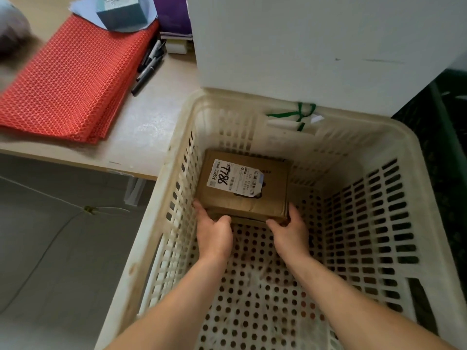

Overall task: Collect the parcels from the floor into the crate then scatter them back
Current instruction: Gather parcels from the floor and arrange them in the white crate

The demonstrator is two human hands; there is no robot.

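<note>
Cardboard parcel point(243, 188) lies in the far-left corner of crate point(366, 223), label up, long axis approx. left-right. Looks stiff, prob. lightish, dry card w/ decent grip; take it by the near corners. L hand point(214, 236) & R hand point(290, 236) grasp those corners, fingers point(201, 210) curled round.

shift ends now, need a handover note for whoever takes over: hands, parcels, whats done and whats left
Left hand and right hand: each grips a near corner of the cardboard parcel.
Parcel: low inside the white crate, toward its far left corner.
Done: this is the only parcel in view, and none shows on the visible floor.
Left: this view cannot tell whether the parcel is going in or coming out. Either way, the parcels must end up scattered on the floor.
</note>
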